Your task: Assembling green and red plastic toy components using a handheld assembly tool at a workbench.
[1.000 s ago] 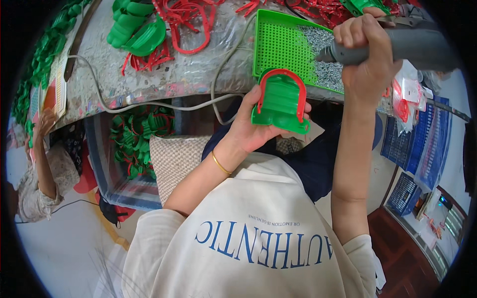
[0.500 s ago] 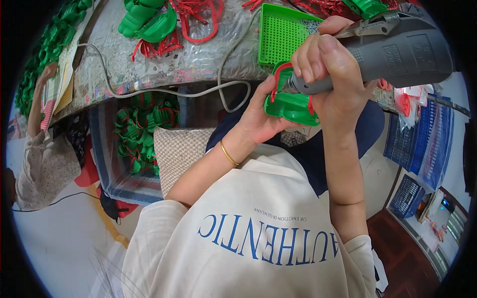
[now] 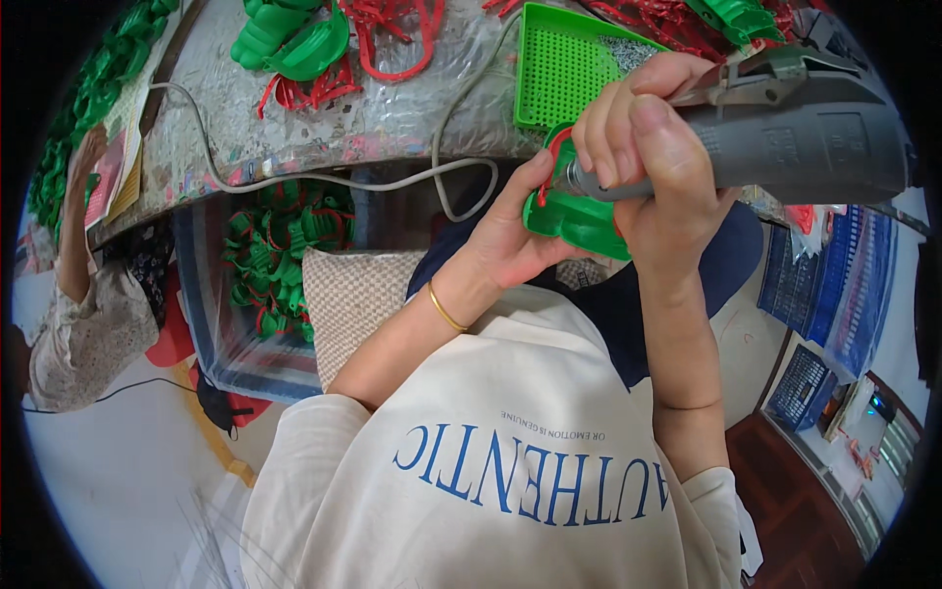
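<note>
My left hand (image 3: 505,236) is closed on a green plastic shell (image 3: 579,223), with the thumb along its near left edge. A red strap (image 3: 545,185) runs along the shell's inside rim. Wrapped around a grey electric screwdriver (image 3: 810,147), my right hand (image 3: 662,147) points the tool's nose left into the shell. The tip meets the shell near the strap, though the exact contact is hidden by the rim and fingers. Just beyond the hands, a bright green perforated tray (image 3: 559,83) holds small metal screws (image 3: 628,54).
A grey cable (image 3: 324,181) loops over the plastic-covered table (image 3: 392,128). Green shells (image 3: 306,44) and red straps (image 3: 392,39) lie at the far side. A lined bin (image 3: 221,334) of green-and-red pieces stands below left. Another person's arm (image 3: 74,226) reaches in at left.
The screwdriver's rear has dipped slightly, and my right hand has shifted a little downward with it. My left hand keeps hold of the shell. The other person's hand at left has moved slightly.
</note>
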Demonstrator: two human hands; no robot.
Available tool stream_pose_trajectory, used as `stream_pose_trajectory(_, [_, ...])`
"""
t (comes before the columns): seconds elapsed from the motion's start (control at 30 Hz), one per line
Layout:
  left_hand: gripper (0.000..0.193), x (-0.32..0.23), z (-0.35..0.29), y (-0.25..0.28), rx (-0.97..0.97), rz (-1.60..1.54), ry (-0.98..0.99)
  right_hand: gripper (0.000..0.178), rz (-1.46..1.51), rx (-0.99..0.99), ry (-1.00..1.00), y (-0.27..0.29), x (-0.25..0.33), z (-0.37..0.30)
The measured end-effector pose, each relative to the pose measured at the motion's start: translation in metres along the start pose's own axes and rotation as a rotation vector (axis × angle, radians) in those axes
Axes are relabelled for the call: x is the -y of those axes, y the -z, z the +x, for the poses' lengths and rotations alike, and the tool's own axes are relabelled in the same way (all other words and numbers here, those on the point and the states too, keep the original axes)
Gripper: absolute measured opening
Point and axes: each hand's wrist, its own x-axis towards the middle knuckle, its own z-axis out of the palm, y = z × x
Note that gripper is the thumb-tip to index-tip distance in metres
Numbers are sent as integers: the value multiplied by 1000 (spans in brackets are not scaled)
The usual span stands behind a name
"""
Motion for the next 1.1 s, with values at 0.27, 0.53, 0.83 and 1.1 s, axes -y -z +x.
stream_pose_trajectory(0.27, [60,5,-3,12,-120,54,6,18,-218,37,51,4,-11,-14])
stream_pose_trajectory(0.53, [70,-40,-67,11,-168,354,-89,24,-127,-95,31,26,54,61])
stream_pose_trajectory(0.83, [56,-96,-205,110,-626,68,-445,40,-937,-188,326,113,86,105])
stream_pose_trajectory(1.1, [45,-117,-248,207,-893,-233,-843,32,-1876,-62,-500,267,61,23])
